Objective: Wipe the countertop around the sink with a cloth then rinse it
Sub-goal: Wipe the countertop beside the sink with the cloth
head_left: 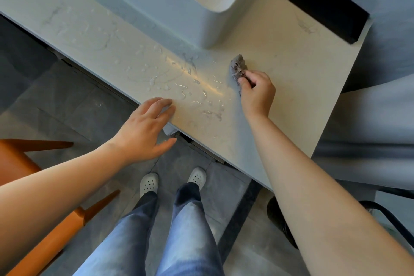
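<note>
— Where's the cloth [238,66]?
— Bunched on the desk [291,78] by the sink [179,13] corner, fingers of the right hand [257,91] curled round it.
— And the left hand [145,127]?
— Fingers straight, resting on the desk's front edge.

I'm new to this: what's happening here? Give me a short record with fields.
Right hand: grips a crumpled grey cloth on the countertop
Left hand: fingers straight, resting on the countertop's front edge
Wet patch: water streaks and drops between the hands
Sink: raised basin, behind the cloth
Floor side: orange chair, lower left
</note>
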### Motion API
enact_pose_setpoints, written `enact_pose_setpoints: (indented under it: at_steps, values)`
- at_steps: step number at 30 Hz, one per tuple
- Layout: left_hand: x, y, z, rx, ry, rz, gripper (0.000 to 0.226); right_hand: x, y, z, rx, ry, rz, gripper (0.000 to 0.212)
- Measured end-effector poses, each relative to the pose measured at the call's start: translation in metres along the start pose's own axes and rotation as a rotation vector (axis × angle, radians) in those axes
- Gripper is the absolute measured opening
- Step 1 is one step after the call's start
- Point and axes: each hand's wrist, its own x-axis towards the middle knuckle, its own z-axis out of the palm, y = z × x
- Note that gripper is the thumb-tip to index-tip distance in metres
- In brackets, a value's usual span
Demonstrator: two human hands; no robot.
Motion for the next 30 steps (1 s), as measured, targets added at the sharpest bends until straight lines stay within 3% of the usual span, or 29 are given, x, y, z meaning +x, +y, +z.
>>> enact_pose_setpoints:
  at_steps: [12,17,22,26,30]
  values:
    - [0.000,-0.004,0.003,-0.004,0.009,0.008,0.078,-0.091,-0.003,0.014,0.012,-0.116,-0.189,0.022]
    - [0.000,-0.008,-0.002,-0.006,-0.001,0.020,0.076,-0.088,-0.019,-0.001,0.153,-0.318,-0.042,0.019]
    - [0.000,-0.009,0.001,-0.008,0.011,0.018,0.076,-0.011,-0.031,-0.003,0.101,-0.126,-0.074,0.017]
    - [0.000,-0.008,0.003,-0.007,0.026,0.011,0.075,0.042,-0.036,0.017,-0.034,-0.158,-0.132,0.018]
    - [0.000,-0.010,0.004,-0.007,0.022,0.011,0.075,0.041,-0.030,0.039,-0.029,-0.153,-0.127,0.022]
